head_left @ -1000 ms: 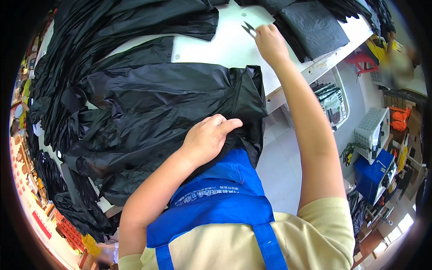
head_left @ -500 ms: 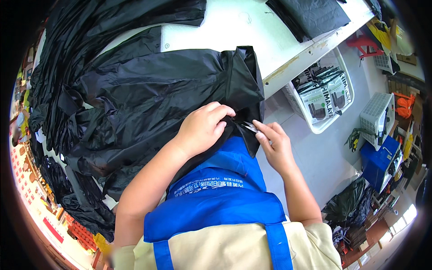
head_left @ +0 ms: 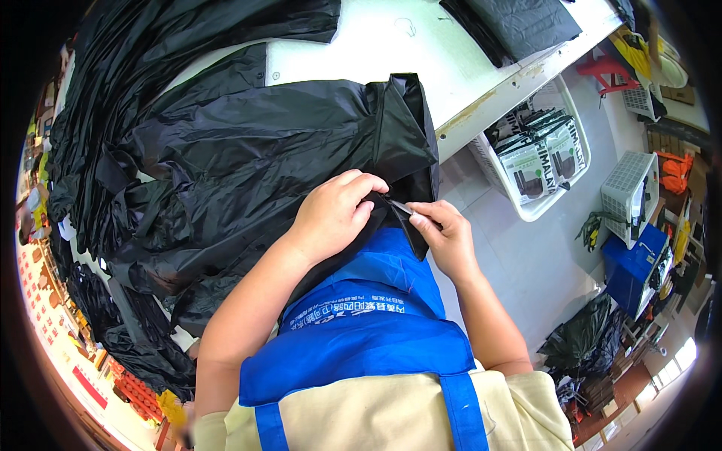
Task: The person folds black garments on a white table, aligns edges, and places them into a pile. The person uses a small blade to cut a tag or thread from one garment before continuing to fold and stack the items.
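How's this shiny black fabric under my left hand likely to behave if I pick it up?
The black fabric would probably hang floppy, since it lies in loose folds and creases. It's likely light for its size, as it looks thin at the edges near your left hand. Its glossy sheen suggests it may slip a little.

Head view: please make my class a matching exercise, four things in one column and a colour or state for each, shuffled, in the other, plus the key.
Column one
1. Left hand
2. Right hand
3. Apron
4. Nearest basket

Column two
A. blue
B. on the black material
C. white
D. holding snips

Pairs: 1-B, 2-D, 3-A, 4-C
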Motion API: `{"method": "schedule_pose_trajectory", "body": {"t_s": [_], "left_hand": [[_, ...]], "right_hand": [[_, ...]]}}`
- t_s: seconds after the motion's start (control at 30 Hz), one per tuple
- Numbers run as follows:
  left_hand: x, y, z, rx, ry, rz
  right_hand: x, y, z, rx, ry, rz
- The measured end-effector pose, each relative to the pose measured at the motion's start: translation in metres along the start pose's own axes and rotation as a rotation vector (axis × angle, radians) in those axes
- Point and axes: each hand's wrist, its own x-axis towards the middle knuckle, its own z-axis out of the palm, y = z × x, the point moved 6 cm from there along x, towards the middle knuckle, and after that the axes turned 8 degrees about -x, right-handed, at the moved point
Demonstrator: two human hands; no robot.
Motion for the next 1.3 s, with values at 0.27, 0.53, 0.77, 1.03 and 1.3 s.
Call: {"method": "schedule_pose_trajectory", "body": {"t_s": [0.27,0.53,0.77,1.03,1.3], "left_hand": [[0.003,0.015,0.015,0.309,-0.006,0.207],[0.032,0.04,0.012,0.271,-0.157,0.163],[0.038,0.022,-0.033,-0.842,-0.069,-0.227],[0.024,0.031,-0.061,-1.153,0.076,-0.3],[0.011,0.03,-0.065,-1.179,0.134,-0.312]], "right_hand": [[-0.029,-0.004,-0.01,-0.422,0.087,-0.299],[0.017,-0.02,-0.056,-0.152,-0.098,-0.207],[-0.005,-0.082,-0.084,0.205,0.566,-0.476],[-0.027,-0.085,-0.001,-0.047,0.214,-0.529],[-0.029,-0.122,-0.012,-0.197,0.55,-0.602]]}}
